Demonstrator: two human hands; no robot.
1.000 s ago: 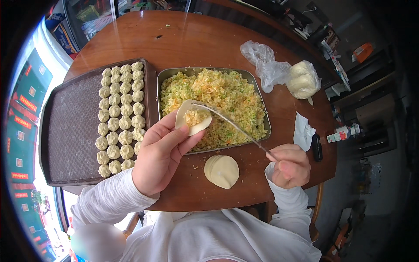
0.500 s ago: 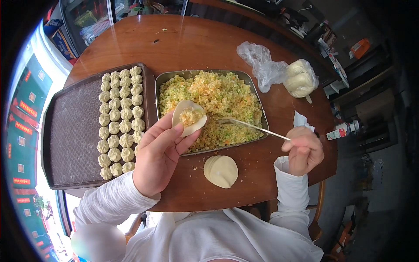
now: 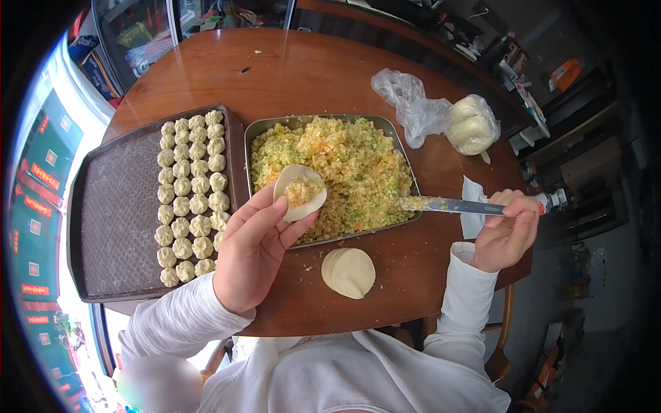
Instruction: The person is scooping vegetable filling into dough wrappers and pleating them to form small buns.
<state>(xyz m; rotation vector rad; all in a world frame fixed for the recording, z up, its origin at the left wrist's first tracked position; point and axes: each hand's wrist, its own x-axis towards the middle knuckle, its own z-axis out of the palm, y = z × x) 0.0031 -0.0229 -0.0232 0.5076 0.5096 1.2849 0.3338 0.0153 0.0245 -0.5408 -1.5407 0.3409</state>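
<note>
My left hand (image 3: 251, 244) cradles a round dough wrapper (image 3: 315, 201) topped with a lump of pale filling (image 3: 300, 188), thumb pressing its lower left edge. My right hand (image 3: 509, 227), at the right, grips a flat metal spatula (image 3: 461, 206), held level with its food-smeared tip at the right part of the filling. The chopped orange, green and pale filling (image 3: 344, 148) fills a metal pan (image 3: 270, 124) under both. A stack of round wrappers (image 3: 348, 272) lies on the table nearer me. Left of my left hand, pleated dumplings (image 3: 200, 186) stand in rows on a dark tray (image 3: 113, 220).
The wooden table (image 3: 296, 69) curves at its edges. A crumpled clear bag (image 3: 406, 103) and a bagged pale dough lump (image 3: 471, 127) lie at the back right. A white paper (image 3: 473, 189) and a bottle (image 3: 553, 201) sit at the right, a chair (image 3: 506, 310) beside the table.
My right hand has moved right and up, drawing the spatula away from the wrapper toward the right of the pan and turning it flatter. My left hand still holds the filled wrapper.
</note>
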